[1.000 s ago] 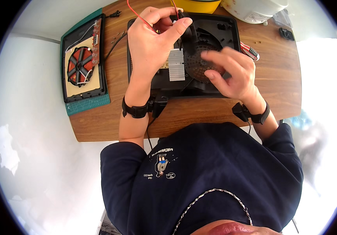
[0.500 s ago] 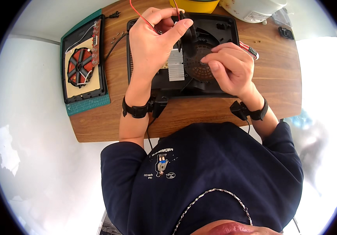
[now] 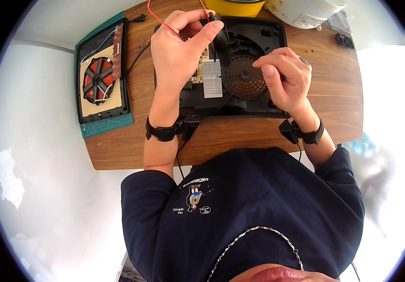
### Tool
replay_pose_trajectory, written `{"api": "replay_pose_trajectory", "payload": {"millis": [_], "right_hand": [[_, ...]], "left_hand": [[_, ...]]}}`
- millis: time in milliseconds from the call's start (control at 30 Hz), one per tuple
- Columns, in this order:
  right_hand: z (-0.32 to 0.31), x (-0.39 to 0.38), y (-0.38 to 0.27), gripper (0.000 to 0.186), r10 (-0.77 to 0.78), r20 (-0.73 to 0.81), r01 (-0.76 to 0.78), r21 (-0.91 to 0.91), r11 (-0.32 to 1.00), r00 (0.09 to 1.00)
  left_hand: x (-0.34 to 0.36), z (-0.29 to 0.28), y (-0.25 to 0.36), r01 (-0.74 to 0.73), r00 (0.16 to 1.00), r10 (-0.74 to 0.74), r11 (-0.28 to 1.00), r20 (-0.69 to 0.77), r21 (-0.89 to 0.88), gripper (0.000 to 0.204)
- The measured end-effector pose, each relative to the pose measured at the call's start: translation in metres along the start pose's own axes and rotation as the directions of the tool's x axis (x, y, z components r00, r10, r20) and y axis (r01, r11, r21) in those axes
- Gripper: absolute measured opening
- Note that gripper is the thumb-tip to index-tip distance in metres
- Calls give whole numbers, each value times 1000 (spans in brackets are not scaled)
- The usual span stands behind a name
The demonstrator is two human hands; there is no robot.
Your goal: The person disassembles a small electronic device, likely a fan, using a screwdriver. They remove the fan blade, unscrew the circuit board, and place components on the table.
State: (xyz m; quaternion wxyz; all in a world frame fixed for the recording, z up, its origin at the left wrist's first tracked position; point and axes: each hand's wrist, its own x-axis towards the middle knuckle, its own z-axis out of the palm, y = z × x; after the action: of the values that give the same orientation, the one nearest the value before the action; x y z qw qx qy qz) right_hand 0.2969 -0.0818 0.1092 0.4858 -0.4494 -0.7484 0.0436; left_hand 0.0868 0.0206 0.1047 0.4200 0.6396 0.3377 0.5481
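Observation:
My left hand is closed, pinching a black fan at its upper edge and holding it tilted nearly edge-on. Red and dark wires run upward from it. Below lies a black appliance housing with a round grille, a ribbed silver heat sink and a circuit board, partly covered by my left hand. Over the housing's right side hovers my right hand, its fingers curled and thumb near the index finger. Whatever they hold, if anything, is hidden.
At left, a black panel with a red-and-black round coil lies on a green cutting mat. Yellow and white containers stand behind the housing. A black clip-like piece sits at far right, and small screws lie about.
My left hand has shifted slightly left with the fan, uncovering more of the grille. My right hand has moved a little to the right, away from the fan.

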Motion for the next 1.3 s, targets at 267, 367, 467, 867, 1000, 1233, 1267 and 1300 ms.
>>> {"api": "replay_pose_trajectory", "payload": {"millis": [267,367,467,867,1000,1233,1267,1300], "right_hand": [[-9,-8,5,8,11,10,-10,-58,998,1000],[-21,-14,12,10,41,-7,-41,-110,993,999],[-31,-21,24,13,102,-72,-110,-128,986,992],[-47,-32,35,14,204,-148,-222,-119,968,968],[-47,-40,40,12,184,-148,-201,-111,973,972],[-49,-50,42,9,208,-142,-227,-129,965,968],[-48,-51,43,8,200,-137,-218,-133,967,970],[-47,-52,46,7,192,-131,-209,-136,968,973]], "left_hand": [[4,-14,2,131,991,-136,972,-11,-194,25],[17,-40,-5,182,978,-197,969,-73,-166,26],[49,-72,-21,177,979,-193,966,-72,-190,30],[170,-105,-97,43,979,-128,893,160,449,29],[183,-90,-124,-42,947,-119,874,297,485,28],[186,-51,-130,-344,861,-120,579,495,739,29],[187,-48,-135,-403,841,-83,561,534,723,28],[189,-46,-140,-460,818,-48,542,573,703,27]]}}
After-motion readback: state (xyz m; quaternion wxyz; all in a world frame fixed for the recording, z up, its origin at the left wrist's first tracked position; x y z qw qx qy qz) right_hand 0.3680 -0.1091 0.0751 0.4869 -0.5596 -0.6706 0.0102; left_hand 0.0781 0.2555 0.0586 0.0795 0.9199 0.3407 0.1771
